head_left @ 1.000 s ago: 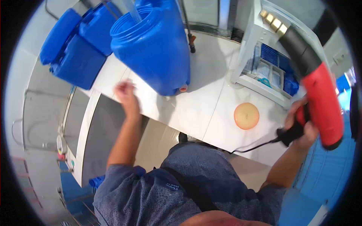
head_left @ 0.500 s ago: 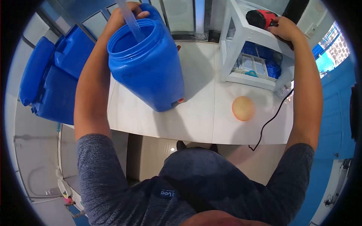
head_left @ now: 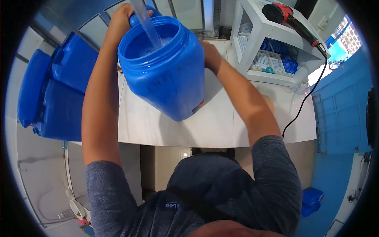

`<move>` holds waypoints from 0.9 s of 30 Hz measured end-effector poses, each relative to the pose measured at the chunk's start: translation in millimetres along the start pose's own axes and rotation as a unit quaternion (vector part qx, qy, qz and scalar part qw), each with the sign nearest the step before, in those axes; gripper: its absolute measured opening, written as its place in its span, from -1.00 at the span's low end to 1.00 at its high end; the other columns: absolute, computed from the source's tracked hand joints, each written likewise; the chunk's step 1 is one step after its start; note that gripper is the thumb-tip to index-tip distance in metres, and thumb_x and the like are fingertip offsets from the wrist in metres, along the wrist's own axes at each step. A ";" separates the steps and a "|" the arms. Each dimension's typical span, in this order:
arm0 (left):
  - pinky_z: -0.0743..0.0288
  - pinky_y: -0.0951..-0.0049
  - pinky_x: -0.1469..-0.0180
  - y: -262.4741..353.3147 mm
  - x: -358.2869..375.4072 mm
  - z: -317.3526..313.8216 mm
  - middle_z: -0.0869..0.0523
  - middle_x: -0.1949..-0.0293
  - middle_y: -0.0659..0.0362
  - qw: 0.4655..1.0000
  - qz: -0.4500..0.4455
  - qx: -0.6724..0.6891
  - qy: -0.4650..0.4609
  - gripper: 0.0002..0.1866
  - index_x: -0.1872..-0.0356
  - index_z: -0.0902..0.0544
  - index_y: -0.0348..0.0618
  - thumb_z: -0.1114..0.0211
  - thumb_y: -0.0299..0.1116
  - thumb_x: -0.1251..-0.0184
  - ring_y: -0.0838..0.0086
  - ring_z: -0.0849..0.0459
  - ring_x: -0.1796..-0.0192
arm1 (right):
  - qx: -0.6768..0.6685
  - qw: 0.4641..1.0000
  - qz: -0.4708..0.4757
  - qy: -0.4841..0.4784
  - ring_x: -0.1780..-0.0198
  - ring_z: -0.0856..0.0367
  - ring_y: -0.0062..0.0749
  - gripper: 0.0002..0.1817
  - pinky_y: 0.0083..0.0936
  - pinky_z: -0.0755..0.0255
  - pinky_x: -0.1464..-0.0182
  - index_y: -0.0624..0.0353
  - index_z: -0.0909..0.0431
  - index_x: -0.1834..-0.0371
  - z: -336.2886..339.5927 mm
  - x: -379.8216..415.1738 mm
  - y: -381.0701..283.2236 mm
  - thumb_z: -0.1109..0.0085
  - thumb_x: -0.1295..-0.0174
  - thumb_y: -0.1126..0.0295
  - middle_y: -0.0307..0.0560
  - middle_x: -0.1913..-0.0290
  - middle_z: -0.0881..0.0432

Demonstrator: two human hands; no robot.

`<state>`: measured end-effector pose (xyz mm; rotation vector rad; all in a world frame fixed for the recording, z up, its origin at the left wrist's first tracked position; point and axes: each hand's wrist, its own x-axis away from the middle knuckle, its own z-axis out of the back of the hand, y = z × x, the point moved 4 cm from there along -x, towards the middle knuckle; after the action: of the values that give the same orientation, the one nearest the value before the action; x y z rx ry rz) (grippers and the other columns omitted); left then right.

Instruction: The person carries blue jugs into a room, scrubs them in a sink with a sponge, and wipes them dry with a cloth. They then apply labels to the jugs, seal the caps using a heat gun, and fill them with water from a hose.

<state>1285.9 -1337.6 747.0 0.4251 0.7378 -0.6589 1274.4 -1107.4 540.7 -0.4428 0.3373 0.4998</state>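
A big blue plastic jerrycan (head_left: 169,83) with a wide, lidless mouth stands tilted on the white counter. A clear stream, seemingly water, (head_left: 145,21) falls into its mouth and splashes inside. My left hand (head_left: 123,16) is closed around the handle at the jerrycan's far upper left. Against the jerrycan's right side is my right hand (head_left: 210,55), its fingers curled behind the wall and partly hidden. On top of the white cabinet lies a red-and-black corded tool, like a heat gun, (head_left: 290,19), with neither hand on it.
Other blue jerrycans (head_left: 59,98) stand at the left. The white cabinet (head_left: 258,77) at the back right holds baskets and teal-handled scissors (head_left: 268,70). A round, pale orange object (head_left: 269,103) is partly behind my right forearm. A black cord (head_left: 302,104) hangs over the counter (head_left: 177,134).
My right hand has left the heat-gun-like tool and moved left to the jerrycan's side. The tool now rests on the cabinet. My left hand stays on the handle.
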 end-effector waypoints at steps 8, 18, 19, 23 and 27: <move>-0.43 0.28 0.32 -14.7 1.9 -8.8 -0.58 0.53 0.10 0.999 0.026 -0.006 0.018 -0.59 0.56 -0.52 -0.21 -0.55 -0.19 -0.22 0.34 -0.56 0.40 | 0.035 0.994 -0.101 -0.025 0.06 -0.75 0.02 -0.69 -0.04 -0.58 0.00 0.02 -0.66 -0.08 -30.3 0.1 14.9 -0.16 -0.30 0.25 0.09 0.15 -0.76; -0.52 0.28 0.07 -27.5 -0.7 -1.3 -0.65 0.41 0.08 0.996 -0.087 -0.004 0.017 -0.71 0.43 -0.56 -0.22 -0.50 -0.30 -0.27 0.34 -0.65 0.20 | -0.251 0.961 -0.090 0.080 -0.17 -0.65 -0.05 -0.44 -0.27 -0.49 -0.24 0.11 -0.39 -0.43 37.0 31.0 10.8 -0.18 -0.36 0.34 0.13 -0.17 -0.67; -0.55 0.27 -0.08 -31.7 0.5 -1.1 -0.72 0.28 0.04 0.992 -0.120 -0.016 0.026 -0.77 0.30 -0.62 -0.22 -0.50 -0.31 -0.27 0.29 -0.71 0.05 | -0.239 0.964 -0.050 0.104 -0.16 -0.66 -0.08 -0.47 -0.27 -0.51 -0.22 0.09 -0.42 -0.41 78.1 47.4 -3.4 -0.19 -0.36 0.36 0.12 -0.19 -0.66; -0.38 0.14 -0.40 -76.9 62.5 40.5 -0.47 -0.38 -0.10 0.955 0.218 0.201 0.028 -0.41 -0.38 -0.42 -0.24 -0.40 -0.36 -0.37 0.15 -0.50 -0.37 | -0.223 0.957 0.008 0.187 0.01 -0.70 -0.35 -0.63 -0.35 -0.59 -0.05 0.06 -0.60 -0.23 257.7 140.5 -26.3 -0.24 -0.36 0.35 -0.04 0.01 -0.72; -0.32 0.25 -0.43 -106.0 206.4 69.9 -0.52 -0.30 -0.02 0.930 0.322 0.174 0.036 -0.32 -0.46 -0.27 -0.32 -0.31 -0.31 -0.42 0.24 -0.49 -0.37 | 0.002 0.890 -0.069 0.450 0.36 -0.66 -0.43 -0.76 -0.52 -0.54 0.27 0.08 -0.66 -0.03 390.1 222.3 74.9 -0.32 -0.36 0.28 -0.10 0.27 -0.74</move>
<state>1361.8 -1535.6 629.7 0.9724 0.5009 -0.1454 1497.2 -774.8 757.4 -0.6765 1.1951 0.1197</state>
